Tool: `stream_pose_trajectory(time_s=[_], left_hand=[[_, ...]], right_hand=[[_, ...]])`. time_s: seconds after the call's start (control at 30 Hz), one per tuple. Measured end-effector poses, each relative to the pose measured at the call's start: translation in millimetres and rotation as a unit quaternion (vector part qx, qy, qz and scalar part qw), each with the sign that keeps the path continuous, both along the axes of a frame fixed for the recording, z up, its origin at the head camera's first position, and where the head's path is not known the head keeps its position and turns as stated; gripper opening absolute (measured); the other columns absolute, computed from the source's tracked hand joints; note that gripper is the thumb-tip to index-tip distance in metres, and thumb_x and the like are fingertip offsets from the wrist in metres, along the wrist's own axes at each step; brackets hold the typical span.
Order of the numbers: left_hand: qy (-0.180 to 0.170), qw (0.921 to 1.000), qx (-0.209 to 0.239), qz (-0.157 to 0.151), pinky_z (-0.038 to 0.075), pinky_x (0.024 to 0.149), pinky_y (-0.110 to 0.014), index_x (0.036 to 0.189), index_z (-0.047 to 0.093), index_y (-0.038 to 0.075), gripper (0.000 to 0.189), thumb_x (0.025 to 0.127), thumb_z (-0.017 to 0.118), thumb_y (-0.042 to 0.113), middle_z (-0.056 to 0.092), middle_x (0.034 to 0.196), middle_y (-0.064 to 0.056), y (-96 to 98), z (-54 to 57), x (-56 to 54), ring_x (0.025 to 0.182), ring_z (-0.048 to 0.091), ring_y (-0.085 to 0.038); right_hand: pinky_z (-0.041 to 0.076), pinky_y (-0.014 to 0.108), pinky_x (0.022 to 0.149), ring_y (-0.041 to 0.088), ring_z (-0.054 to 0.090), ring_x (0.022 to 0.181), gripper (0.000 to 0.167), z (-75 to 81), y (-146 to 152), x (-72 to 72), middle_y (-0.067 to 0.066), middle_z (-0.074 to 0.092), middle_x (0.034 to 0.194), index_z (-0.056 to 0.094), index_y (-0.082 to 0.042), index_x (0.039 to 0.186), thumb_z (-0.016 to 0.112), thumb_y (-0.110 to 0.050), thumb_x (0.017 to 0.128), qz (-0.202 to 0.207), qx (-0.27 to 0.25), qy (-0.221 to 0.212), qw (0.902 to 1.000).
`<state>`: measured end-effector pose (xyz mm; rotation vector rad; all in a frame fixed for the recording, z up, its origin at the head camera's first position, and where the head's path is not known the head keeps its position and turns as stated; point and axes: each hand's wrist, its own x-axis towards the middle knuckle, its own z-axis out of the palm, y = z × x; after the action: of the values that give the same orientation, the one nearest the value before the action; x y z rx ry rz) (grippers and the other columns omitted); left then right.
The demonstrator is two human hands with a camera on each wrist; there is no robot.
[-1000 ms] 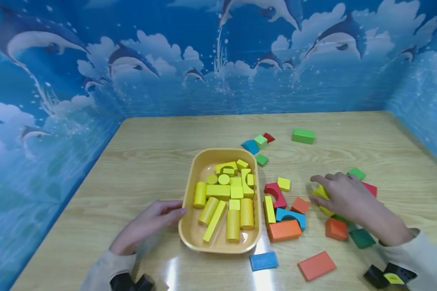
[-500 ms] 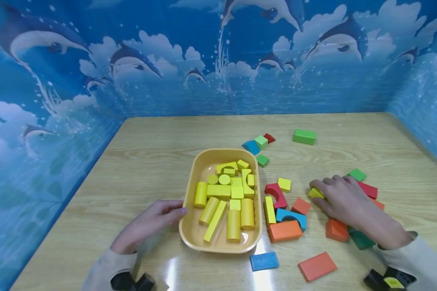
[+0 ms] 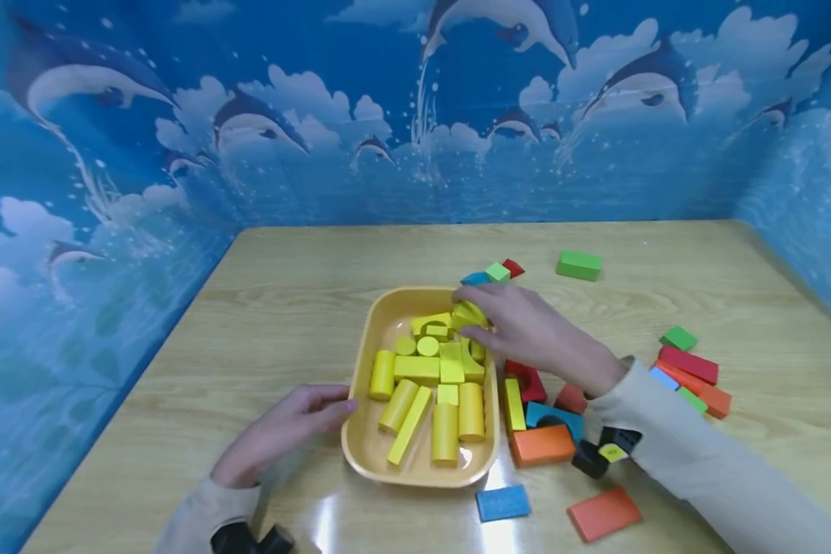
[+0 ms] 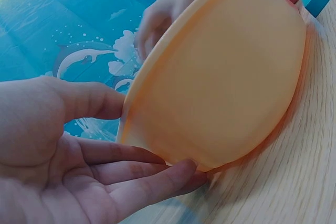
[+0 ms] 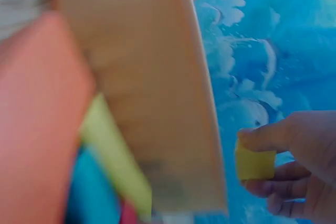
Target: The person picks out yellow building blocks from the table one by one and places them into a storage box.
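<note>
My left hand [image 3: 287, 431] holds the near-left side of a tan plastic tray [image 3: 360, 454]. In the left wrist view its thumb is at the rim and its fingers lie along the outer wall [image 4: 226, 77]. My right hand [image 3: 526, 327] is at the tray's far right corner, pinching a yellow block [image 3: 467, 315]. The right wrist view shows this yellow block [image 5: 254, 162] between thumb and fingertips, beyond the rim. Inside the tray lie several yellow pieces: cylinders [image 3: 445, 435], a long stick [image 3: 410, 427], a rectangular block [image 3: 417, 370] and arches.
Right of the tray sit a yellow stick [image 3: 515, 404], a blue arch [image 3: 550, 417], an orange block [image 3: 543, 445] and red pieces. Blue [image 3: 502, 504] and red [image 3: 604, 514] blocks lie near the front. More blocks [image 3: 689, 362] lie far right; a green block [image 3: 579, 265] lies behind.
My right hand gripped a yellow block among the blocks at the right and carried it left to the tray's far right corner. The left hand and tray stay in place.
</note>
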<state>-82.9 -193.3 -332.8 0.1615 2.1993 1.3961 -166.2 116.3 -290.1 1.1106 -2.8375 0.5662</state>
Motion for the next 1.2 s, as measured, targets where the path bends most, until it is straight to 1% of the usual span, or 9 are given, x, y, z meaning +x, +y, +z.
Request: stream_pose_trajectory(time_s=[0.17, 0.27, 0.43, 0.53, 0.63, 0.83, 0.97, 1.07, 1.2], left_hand=[[0.006, 0.9997, 0.018, -0.014, 0.045, 0.101, -0.048, 0.136, 0.047, -0.008, 0.053, 0.100, 0.052, 0.030, 0.058, 0.131, -0.022, 0.2, -1.1, 1.3, 0.116, 0.059, -0.031], [0.016, 0.9990, 0.032, -0.025, 0.046, 0.100, -0.046, 0.136, 0.045, -0.011, 0.053, 0.101, 0.050, 0.028, 0.056, 0.132, -0.024, -0.1, -1.6, 1.7, 0.118, 0.057, -0.032], [0.017, 0.9991, 0.028, -0.026, 0.045, 0.101, -0.046, 0.136, 0.045, -0.011, 0.053, 0.101, 0.049, 0.028, 0.055, 0.133, -0.024, 0.0, -1.5, 1.8, 0.119, 0.056, -0.032], [0.019, 0.9991, 0.028, -0.026, 0.045, 0.102, -0.047, 0.136, 0.045, -0.011, 0.052, 0.101, 0.049, 0.028, 0.055, 0.133, -0.024, -0.4, -1.4, 1.6, 0.120, 0.056, -0.032], [0.023, 0.9989, 0.029, -0.028, 0.045, 0.102, -0.046, 0.136, 0.045, -0.011, 0.052, 0.101, 0.049, 0.027, 0.056, 0.132, -0.023, -1.0, -1.1, 1.3, 0.120, 0.055, -0.031], [0.031, 0.9987, 0.029, -0.030, 0.045, 0.101, -0.046, 0.136, 0.046, -0.011, 0.051, 0.101, 0.049, 0.026, 0.056, 0.132, -0.023, -1.5, -1.3, 1.2, 0.120, 0.056, -0.031], [0.036, 0.9983, 0.032, -0.033, 0.046, 0.100, -0.045, 0.136, 0.046, -0.011, 0.051, 0.101, 0.050, 0.026, 0.056, 0.131, -0.024, -2.0, -2.1, 1.3, 0.119, 0.057, -0.032], [0.043, 0.9979, 0.036, -0.034, 0.047, 0.100, -0.045, 0.135, 0.045, -0.013, 0.052, 0.101, 0.050, 0.026, 0.056, 0.131, -0.026, -2.3, -2.8, 1.2, 0.118, 0.057, -0.033], [0.048, 0.9977, 0.035, -0.035, 0.047, 0.099, -0.044, 0.135, 0.045, -0.013, 0.052, 0.101, 0.050, 0.026, 0.056, 0.131, -0.026, -2.1, -3.2, 0.7, 0.117, 0.057, -0.033]], right_hand=[[0.052, 0.026, 0.066, 0.012, 0.058, 0.070, 0.035, -9.7, -45.0, -22.1, 0.008, 0.069, 0.102, 0.060, -0.002, 0.124, 0.068, -0.014, 0.091, 0.089, -0.047, -0.019, 0.9948], [0.048, 0.023, 0.061, 0.011, 0.051, 0.062, 0.033, -19.6, -66.2, -30.7, 0.009, 0.067, 0.097, 0.059, 0.000, 0.124, 0.064, -0.007, 0.092, 0.110, -0.066, -0.031, 0.9913], [0.045, 0.021, 0.055, 0.011, 0.049, 0.059, 0.032, -35.4, -86.6, -31.7, 0.006, 0.063, 0.084, 0.052, -0.002, 0.123, 0.061, -0.006, 0.093, 0.098, -0.073, -0.050, 0.9912], [0.044, 0.021, 0.051, 0.011, 0.050, 0.058, 0.026, -42.1, -90.7, -28.1, 0.002, 0.057, 0.076, 0.049, -0.006, 0.117, 0.061, -0.011, 0.095, 0.087, -0.066, -0.062, 0.9921], [0.044, 0.021, 0.052, 0.010, 0.050, 0.061, 0.021, -45.7, -91.6, -25.6, -0.002, 0.054, 0.076, 0.048, -0.011, 0.110, 0.063, -0.015, 0.095, 0.073, -0.063, -0.058, 0.9936], [0.046, 0.022, 0.057, 0.012, 0.053, 0.068, 0.017, -47.2, -92.8, -24.5, -0.001, 0.055, 0.079, 0.051, -0.012, 0.109, 0.061, -0.015, 0.096, 0.064, -0.038, -0.030, 0.9968], [0.052, 0.029, 0.073, 0.020, 0.058, 0.086, 0.020, -48.3, -92.9, -24.1, 0.006, 0.064, 0.098, 0.058, -0.010, 0.117, 0.055, -0.011, 0.097, 0.044, 0.017, 0.018, 0.9987], [0.051, 0.035, 0.082, 0.026, 0.058, 0.097, 0.023, -49.2, -92.1, -24.7, 0.010, 0.065, 0.110, 0.064, -0.009, 0.117, 0.052, -0.008, 0.097, 0.032, 0.041, 0.048, 0.9975], [0.049, 0.035, 0.081, 0.025, 0.057, 0.093, 0.021, -50.0, -90.9, -26.2, 0.008, 0.067, 0.103, 0.067, -0.008, 0.111, 0.052, -0.005, 0.096, 0.032, 0.023, 0.041, 0.9984]])
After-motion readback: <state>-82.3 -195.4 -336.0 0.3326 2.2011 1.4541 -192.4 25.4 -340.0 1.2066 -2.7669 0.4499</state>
